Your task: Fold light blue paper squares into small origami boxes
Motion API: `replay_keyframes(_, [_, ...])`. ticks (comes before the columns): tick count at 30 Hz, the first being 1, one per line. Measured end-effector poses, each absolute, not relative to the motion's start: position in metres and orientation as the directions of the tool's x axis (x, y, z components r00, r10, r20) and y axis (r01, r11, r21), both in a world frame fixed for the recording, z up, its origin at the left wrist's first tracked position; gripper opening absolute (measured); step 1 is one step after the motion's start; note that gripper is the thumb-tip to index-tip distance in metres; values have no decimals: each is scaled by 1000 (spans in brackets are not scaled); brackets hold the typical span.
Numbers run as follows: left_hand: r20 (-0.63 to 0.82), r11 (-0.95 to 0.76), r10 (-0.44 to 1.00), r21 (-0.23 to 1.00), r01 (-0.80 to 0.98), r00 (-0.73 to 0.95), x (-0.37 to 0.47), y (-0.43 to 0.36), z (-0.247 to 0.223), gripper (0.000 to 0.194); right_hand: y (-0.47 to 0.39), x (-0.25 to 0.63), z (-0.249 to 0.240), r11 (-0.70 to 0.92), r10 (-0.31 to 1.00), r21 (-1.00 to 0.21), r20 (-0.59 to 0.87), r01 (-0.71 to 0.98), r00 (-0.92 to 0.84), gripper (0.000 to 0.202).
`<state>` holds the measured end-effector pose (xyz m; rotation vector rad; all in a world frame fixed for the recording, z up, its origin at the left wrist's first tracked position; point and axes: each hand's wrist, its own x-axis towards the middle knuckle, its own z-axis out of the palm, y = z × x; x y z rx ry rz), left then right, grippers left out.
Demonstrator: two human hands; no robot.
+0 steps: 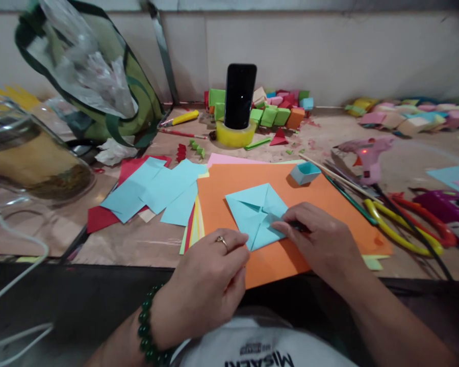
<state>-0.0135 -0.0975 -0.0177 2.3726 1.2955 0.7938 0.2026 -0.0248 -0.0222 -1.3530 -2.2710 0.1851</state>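
A light blue paper square (256, 216), its corners folded in toward the middle, lies on orange sheets (214, 193). My right hand (321, 237) pinches the square's right side, thumb and fingers together over the folded flap. At the lower left corner rests my left hand (214, 270), fingers curled and pressed together with the fingertips near the paper's edge; whether they grip anything is hidden. A small folded blue paper box (305, 173) sits on the orange sheets behind my right hand.
Loose blue sheets (160, 188) lie at left. A phone (240, 97) stands in a yellow tape roll (235, 135), before colourful paper blocks (270, 116). Right are a pink glue gun (369, 155), its light glowing red, and yellow-handled scissors (398, 234). A glass jar (30, 158) stands far left.
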Motion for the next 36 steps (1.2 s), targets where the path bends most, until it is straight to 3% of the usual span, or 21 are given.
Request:
replay_keyframes(9, [288,-625,780,330,707,555,-11,-93,-4,14,-26,201,-24,493,854,-296,343,818,-391,27])
replay_keyframes(16, [259,-604,797,346,718,546,-9,-92,-3,11,-24,199,-22,457,877,-299,308,838,-368,25])
replay_keyframes(22, [248,-601,799,354,716,548,-8,-90,-4,41,-23,200,-23,458,881,-334,294,824,-371,22])
replay_keyframes(26, [255,-602,799,352,717,545,-7,-89,-5,28,-23,200,-21,466,876,-349,312,813,-368,23])
replay_keyframes(36, [210,-598,801,332,730,560,-7,-90,-3,30,-22,199,-22,452,884,-360,304,816,-355,24])
